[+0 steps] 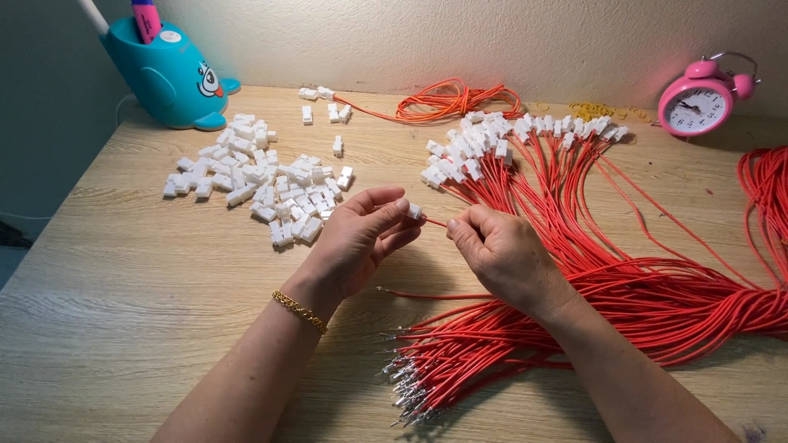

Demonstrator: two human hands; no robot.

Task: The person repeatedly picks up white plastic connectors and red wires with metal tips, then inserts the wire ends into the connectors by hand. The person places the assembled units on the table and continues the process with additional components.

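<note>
Both forearms run off-frame; left hand (361,238) fingers pinch a white connector (415,212), right hand (502,256) a red wire (437,222).

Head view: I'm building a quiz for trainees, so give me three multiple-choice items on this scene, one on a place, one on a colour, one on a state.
1. Where is the pile of loose white connectors?
A. left of the hands
B. under the clock
C. inside the blue holder

2. What colour are the wires?
A. green
B. red
C. black

3. What does the left hand pinch?
A. nothing
B. a pen
C. a white connector

Answers: 1 A, it lies on the table left of both hands. 2 B, every bundle is red. 3 C, the fingertips hold it, the right hand holding a wire up to it.
</note>
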